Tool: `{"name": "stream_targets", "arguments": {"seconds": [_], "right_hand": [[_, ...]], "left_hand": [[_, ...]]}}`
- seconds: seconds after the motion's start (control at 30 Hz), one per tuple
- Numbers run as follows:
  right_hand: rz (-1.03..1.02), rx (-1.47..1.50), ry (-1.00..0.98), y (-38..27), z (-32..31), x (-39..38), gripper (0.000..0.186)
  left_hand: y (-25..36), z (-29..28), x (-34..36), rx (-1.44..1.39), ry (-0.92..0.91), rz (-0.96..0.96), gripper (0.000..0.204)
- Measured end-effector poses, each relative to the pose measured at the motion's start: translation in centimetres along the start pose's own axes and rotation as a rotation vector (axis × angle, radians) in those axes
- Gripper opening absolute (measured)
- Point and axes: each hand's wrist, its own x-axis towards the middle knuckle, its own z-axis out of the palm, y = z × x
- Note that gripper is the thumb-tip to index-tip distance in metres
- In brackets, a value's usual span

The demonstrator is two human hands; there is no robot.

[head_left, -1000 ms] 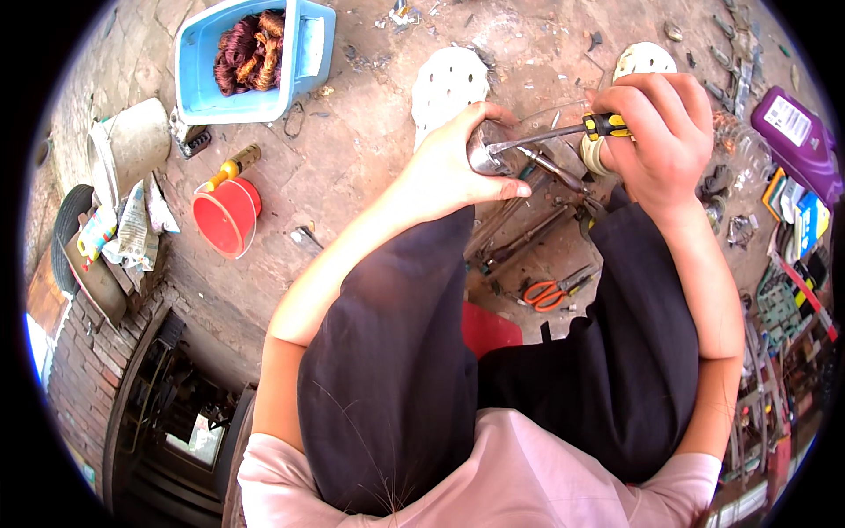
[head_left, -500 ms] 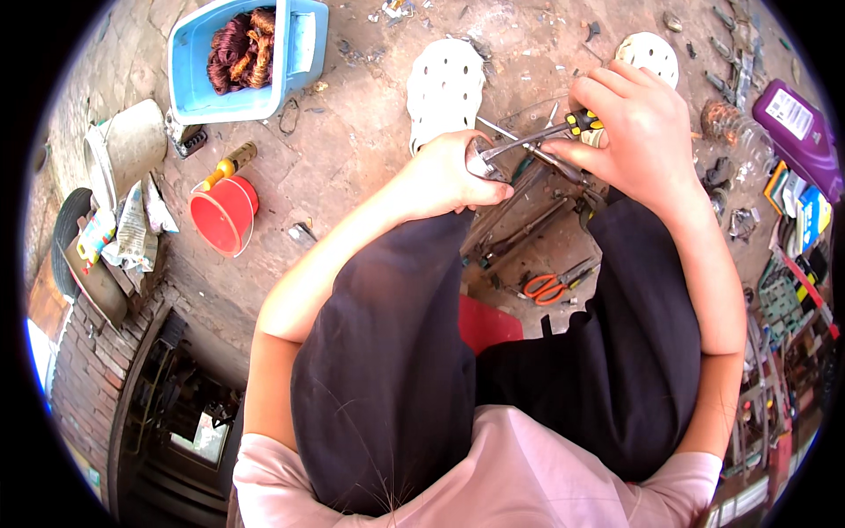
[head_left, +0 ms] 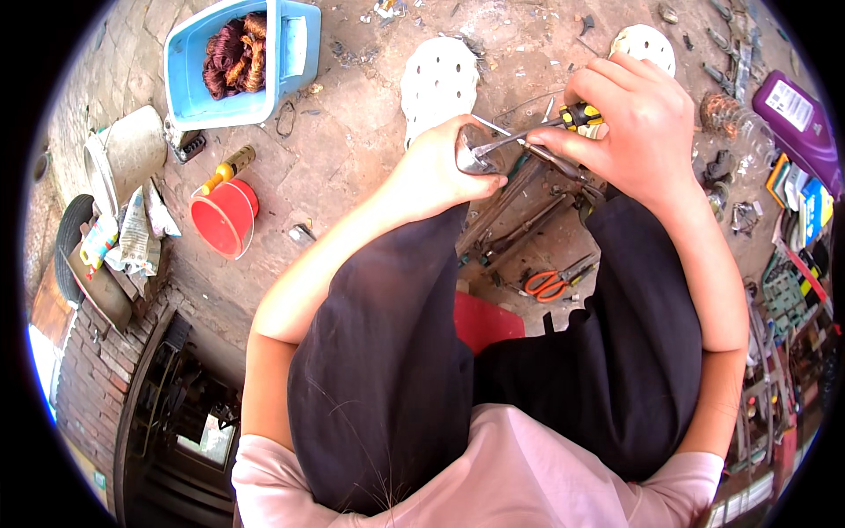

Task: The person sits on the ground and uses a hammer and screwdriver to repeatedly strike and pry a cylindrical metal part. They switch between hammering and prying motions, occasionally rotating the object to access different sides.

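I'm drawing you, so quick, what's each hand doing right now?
Left hand: closed around a silvery metal part.
Right hand: closed, holding a screwdriver by its black-and-yellow handle, shaft pointing at that part.

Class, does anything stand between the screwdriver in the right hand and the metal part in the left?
Nothing visible does. The screwdriver, in the right hand, has its tip at the metal part in the left hand. The scissors lie on the ground, off that line.

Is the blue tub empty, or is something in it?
Not empty: a reddish-brown and copper-coloured bundle lies inside the blue tub.
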Motion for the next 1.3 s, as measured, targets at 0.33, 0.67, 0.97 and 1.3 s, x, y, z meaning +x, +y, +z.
{"name": "stream_targets", "arguments": {"seconds": [0.33, 0.67, 0.97, 1.3], "right_hand": [[0.09, 0.245, -0.15, -1.2, -2.4, 0.0, 0.028], [0.267, 0.339, -0.461, -1.6, -2.9, -0.9, 0.025], [0.292, 0.377, -0.429, -1.4, -2.1, -1.1, 0.025], [0.306, 0.414, -0.412, -1.7, -2.0, -0.5, 0.023]], "left_hand": [[-0.3, 0.2, 0.8, 0.089, 0.457, 0.22, 0.051], [-0.5, 0.3, 0.9, 0.169, 0.483, 0.237, 0.048], [-0.4, 0.3, 0.9, 0.245, 0.414, 0.13, 0.054], [-0.5, 0.3, 1.2, 0.074, 0.491, 0.176, 0.048]]}}
